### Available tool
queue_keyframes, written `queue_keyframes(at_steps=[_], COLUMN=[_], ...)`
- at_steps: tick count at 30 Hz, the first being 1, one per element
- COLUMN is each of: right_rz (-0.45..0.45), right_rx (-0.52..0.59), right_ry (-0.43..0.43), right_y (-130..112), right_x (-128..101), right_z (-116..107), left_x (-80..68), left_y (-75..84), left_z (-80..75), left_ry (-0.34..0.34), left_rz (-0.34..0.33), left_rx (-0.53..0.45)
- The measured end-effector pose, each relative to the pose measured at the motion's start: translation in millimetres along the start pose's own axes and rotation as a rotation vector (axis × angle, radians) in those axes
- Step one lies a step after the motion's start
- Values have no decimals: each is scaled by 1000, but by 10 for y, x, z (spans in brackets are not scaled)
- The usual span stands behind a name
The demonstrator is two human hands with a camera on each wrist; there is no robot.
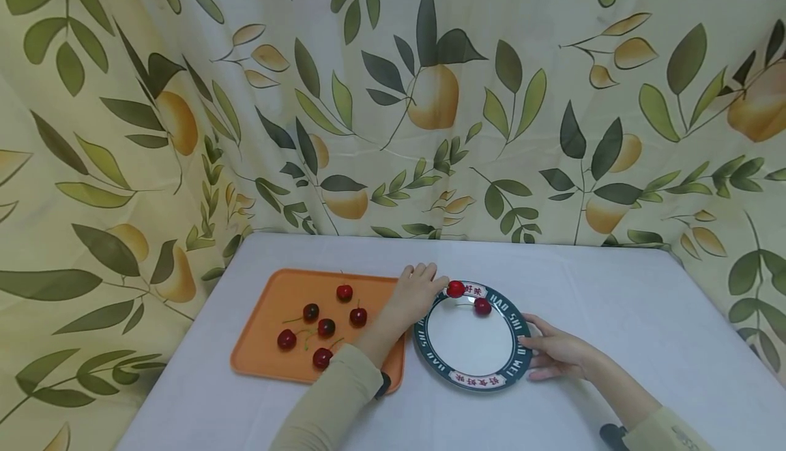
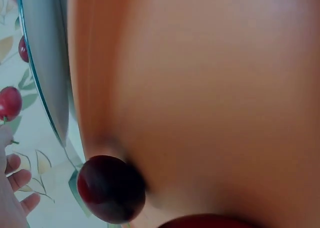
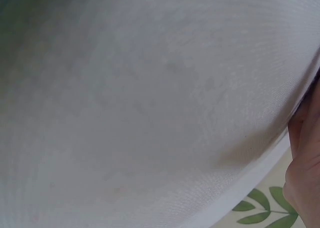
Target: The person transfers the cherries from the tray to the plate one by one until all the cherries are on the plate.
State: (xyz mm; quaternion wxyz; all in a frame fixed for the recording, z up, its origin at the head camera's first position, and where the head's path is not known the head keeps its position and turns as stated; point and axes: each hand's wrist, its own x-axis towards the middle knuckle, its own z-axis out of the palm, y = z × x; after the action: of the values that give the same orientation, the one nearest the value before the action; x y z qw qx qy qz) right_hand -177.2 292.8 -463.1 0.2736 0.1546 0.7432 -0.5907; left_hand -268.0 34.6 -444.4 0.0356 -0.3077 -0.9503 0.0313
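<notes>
In the head view my left hand [image 1: 419, 292] reaches over the tray's right edge and pinches a bright red cherry [image 1: 456, 289] at its fingertips, above the far left rim of the plate. The left wrist view shows this cherry [image 2: 10, 103] with a bit of stem beside the fingers. The round white plate [image 1: 469, 342] has a dark green lettered rim. A second, dark red cherry [image 1: 482, 306] lies inside it near the far side. My right hand [image 1: 557, 350] holds the plate's right rim, some fingers below the edge.
An orange rectangular tray [image 1: 258, 359] stands left of the plate, carrying several dark red cherries [image 1: 286, 340] with stems. Both rest on a white-covered table [image 1: 583, 280]. Behind hangs a curtain [image 1: 522, 1] printed with leaves and fruit.
</notes>
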Motion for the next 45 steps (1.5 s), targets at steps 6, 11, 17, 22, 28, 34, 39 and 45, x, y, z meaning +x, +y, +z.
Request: queue_keyframes(at_steps=[6,11,17,22,28,34,39,45], right_rz=[6,8,4,-3,-1,-1,-5,-6], right_rx=[4,8,6,-2,-3,-8,-5,-5], right_ry=[3,3,-4,-7,-2,1,-8,-8], right_y=[-7,-12,-8,-1,-6,-6,-3,0], right_x=[1,-1,-3,1,-2,-1,4,7], right_z=[2,0,-2,-6,1,1,-5,-7], left_x=[9,21,37,46,61,68,64,65], left_y=[67,106,149,163,160,159,151,137], left_z=[3,24,69,115,161,183,182,155], left_ry=[-18,-72,-109,-137,-158,-147,-127,-112], left_rz=[51,89,91,64,56,43,41,22], left_rx=[-5,-13,-19,-64,-62,-41,-20,-1])
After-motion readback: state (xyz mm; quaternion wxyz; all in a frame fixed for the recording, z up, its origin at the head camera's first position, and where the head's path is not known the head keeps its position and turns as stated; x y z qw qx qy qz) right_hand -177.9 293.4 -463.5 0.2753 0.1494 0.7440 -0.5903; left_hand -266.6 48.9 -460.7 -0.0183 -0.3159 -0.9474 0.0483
